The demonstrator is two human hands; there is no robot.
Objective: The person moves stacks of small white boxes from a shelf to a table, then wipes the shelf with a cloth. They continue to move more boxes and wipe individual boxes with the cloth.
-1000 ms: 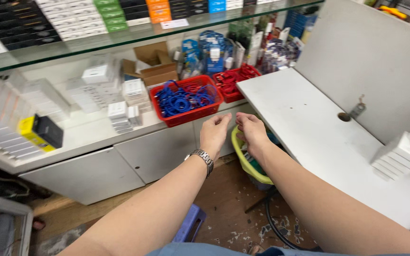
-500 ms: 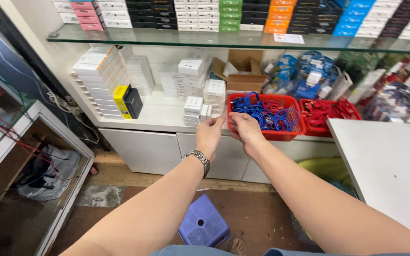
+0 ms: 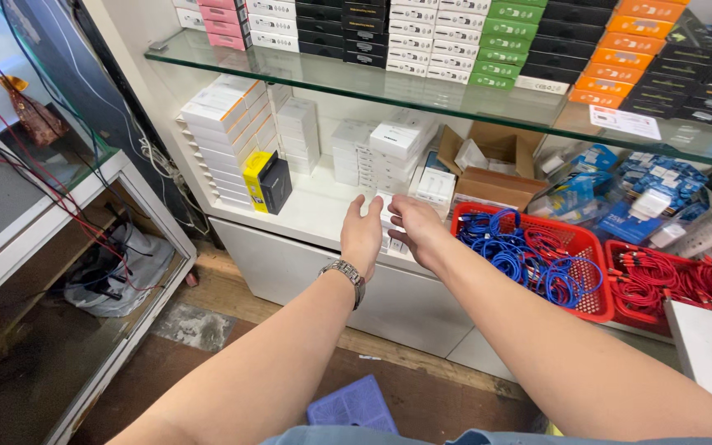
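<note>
My left hand point(image 3: 363, 235), with a metal watch point(image 3: 346, 274) on the wrist, is stretched out over the white lower shelf point(image 3: 315, 216), fingers apart and empty. My right hand point(image 3: 416, 228) is right beside it, fingers bent down onto a short stack of small white boxes point(image 3: 392, 239) at the shelf's front edge. Whether it grips one is hidden by the hand. More small white boxes point(image 3: 436, 187) stand just behind them.
A red basket of blue cables point(image 3: 529, 255) sits right of my hands, a red basket of red cables point(image 3: 669, 284) beyond. A yellow-and-black box point(image 3: 267, 181) and white box stacks point(image 3: 224, 132) stand left. A glass shelf point(image 3: 422, 91) hangs above. A purple stool point(image 3: 354, 405) stands below.
The view has swung left from the white counter to the shelf unit. Both hands have travelled left, from in front of the blue-cable basket to the small white boxes.
</note>
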